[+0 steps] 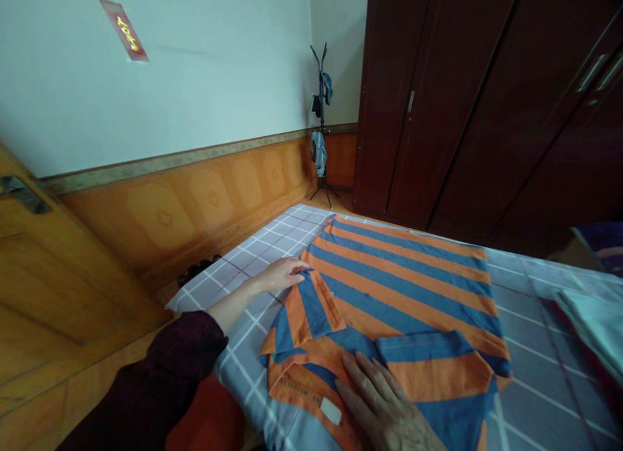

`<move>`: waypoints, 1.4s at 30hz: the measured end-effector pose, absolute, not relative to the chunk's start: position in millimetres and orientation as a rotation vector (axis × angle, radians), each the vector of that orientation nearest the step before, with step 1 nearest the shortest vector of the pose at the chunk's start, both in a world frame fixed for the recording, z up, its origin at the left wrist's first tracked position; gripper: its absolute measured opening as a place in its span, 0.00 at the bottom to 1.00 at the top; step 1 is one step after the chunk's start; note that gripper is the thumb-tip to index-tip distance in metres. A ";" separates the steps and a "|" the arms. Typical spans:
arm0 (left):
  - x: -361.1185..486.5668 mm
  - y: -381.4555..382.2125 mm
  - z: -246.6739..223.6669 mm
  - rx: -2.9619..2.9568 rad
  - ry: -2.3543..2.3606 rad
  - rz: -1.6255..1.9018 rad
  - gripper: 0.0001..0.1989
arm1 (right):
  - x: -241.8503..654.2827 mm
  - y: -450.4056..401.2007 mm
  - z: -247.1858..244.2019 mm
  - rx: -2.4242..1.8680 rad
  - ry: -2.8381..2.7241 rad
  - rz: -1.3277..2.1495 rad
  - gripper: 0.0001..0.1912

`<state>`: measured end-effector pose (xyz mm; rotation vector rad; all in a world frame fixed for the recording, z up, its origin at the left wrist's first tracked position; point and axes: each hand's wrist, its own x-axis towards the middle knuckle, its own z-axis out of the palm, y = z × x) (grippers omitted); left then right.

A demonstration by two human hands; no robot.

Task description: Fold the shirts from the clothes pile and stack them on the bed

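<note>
An orange and blue striped shirt [379, 269] lies spread on the bed, its collar toward the near edge and both sleeves folded inward over the body. At the shirt's left edge, my left hand [285, 274] pinches the fabric beside the left sleeve between thumb and fingers. My right hand [387, 409] rests flat on the shirt between the collar and the right sleeve, fingers extended and slightly apart. A small white label [331, 411] shows near the collar, left of my right hand.
The bed [525, 315] has a grey checked cover. Folded pale cloth [596, 315] lies at the right. Beyond stand a coat rack [321, 113] and dark red wardrobes [452, 100]. A wooden door [63, 289] is at the left, with shoes [197, 270] on the floor.
</note>
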<state>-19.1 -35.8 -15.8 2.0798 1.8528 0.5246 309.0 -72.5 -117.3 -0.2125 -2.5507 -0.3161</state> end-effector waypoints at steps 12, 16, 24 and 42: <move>-39.4 -19.9 -23.6 2.101 2.105 0.201 0.04 | 316.6 -92.0 -37.6 -0.211 -2.664 -0.340 0.28; -30.4 -25.7 -14.7 2.142 2.162 0.124 0.04 | 316.1 -89.0 -47.3 -0.217 -2.676 -0.324 0.27; -3.6 -40.3 2.5 2.382 2.020 0.144 0.16 | 313.2 -81.9 -69.7 -0.218 -2.624 -0.379 0.21; 18.7 -40.7 -20.0 2.386 2.004 0.277 0.15 | 313.9 -82.0 -52.2 -0.187 -2.600 -0.449 0.19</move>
